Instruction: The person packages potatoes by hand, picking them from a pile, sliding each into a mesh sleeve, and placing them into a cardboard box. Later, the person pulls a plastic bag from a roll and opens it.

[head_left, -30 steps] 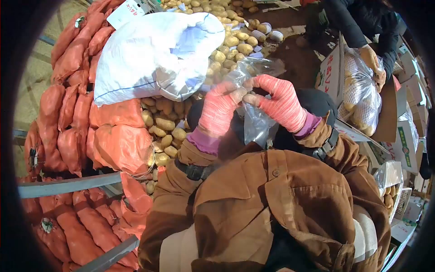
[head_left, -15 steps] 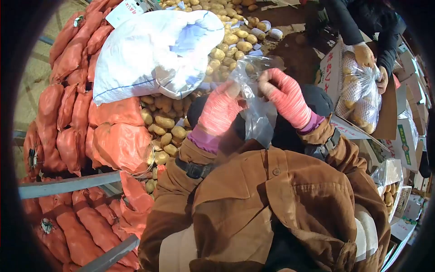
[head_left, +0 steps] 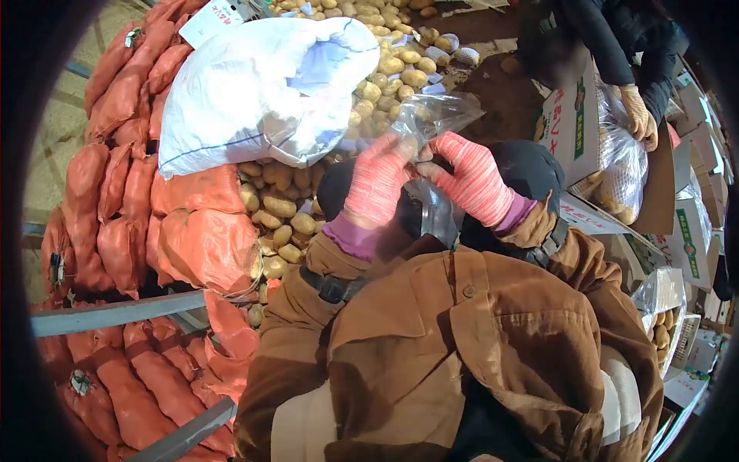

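Observation:
A clear plastic bag (head_left: 440,115) spreads above my hands, and its lower part hangs down between them over my lap. My left hand (head_left: 379,181), in a pink-striped fingerless glove, pinches the bag from the left. From the right, my right hand (head_left: 471,179), gloved the same way, has its fingers closed on the bag's middle. The fingertips of both hands nearly meet. Beyond the hands lie loose potatoes (head_left: 391,65), and a big white sack (head_left: 254,92) rests on the heap at the upper left.
Red mesh sacks (head_left: 85,208) are stacked on the left, beside a metal bar (head_left: 115,316). At the upper right another person's gloved hands (head_left: 639,115) touch a bag of net-wrapped potatoes (head_left: 622,173) in a cardboard box (head_left: 573,127). More boxes (head_left: 693,239) stand at the right.
My right hand has moved left and down, closer to my left hand. The bag's top now spreads to the right. The other person's hands and head have shifted over the box.

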The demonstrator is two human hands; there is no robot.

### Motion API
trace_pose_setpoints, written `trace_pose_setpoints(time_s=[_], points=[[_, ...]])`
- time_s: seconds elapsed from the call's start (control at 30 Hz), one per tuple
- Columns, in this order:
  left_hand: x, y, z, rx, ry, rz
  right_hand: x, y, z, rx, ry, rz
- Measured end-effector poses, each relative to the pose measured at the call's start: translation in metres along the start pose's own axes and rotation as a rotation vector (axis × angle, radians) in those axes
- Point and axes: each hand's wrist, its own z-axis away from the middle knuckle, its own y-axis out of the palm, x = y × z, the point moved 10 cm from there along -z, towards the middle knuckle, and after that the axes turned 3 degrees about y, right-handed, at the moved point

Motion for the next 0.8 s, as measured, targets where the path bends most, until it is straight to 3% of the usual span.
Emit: trace_pose_setpoints(time_s=[0.07,0.13,0.23,0.37,0.53,0.57,0.67,0.77,0.8], points=[[0.021,-0.012,-0.002,-0.066,-0.119,0.407,-0.004,-0.002,0.000,-0.002,0.059,-0.058],[0.004,-0.003,0.003,-0.077,-0.099,0.377,-0.013,-0.004,0.002,-0.015,0.147,-0.131],[0.000,-0.001,0.006,-0.055,-0.084,0.258,-0.005,-0.016,0.002,-0.157,0.083,-0.185],[0.010,-0.002,0.004,-0.011,-0.087,0.086,0.003,-0.010,0.001,-0.059,0.085,-0.297],[0.021,-0.006,0.008,-0.024,-0.187,0.108,-0.021,0.012,0.006,0.085,0.226,-0.579],[0.023,-0.008,0.009,-0.014,-0.189,0.121,-0.025,0.010,0.007,0.061,0.284,-0.661],[0.022,-0.002,0.007,0.257,-0.111,0.472,-0.032,0.004,0.006,-0.001,0.385,-0.880],[0.006,-0.017,0.004,0.050,-0.044,0.298,-0.057,-0.017,0.007,-0.207,0.434,-1.040],[0.001,-0.021,0.003,0.046,-0.023,0.415,-0.060,-0.031,0.008,-0.276,0.415,-1.138]])
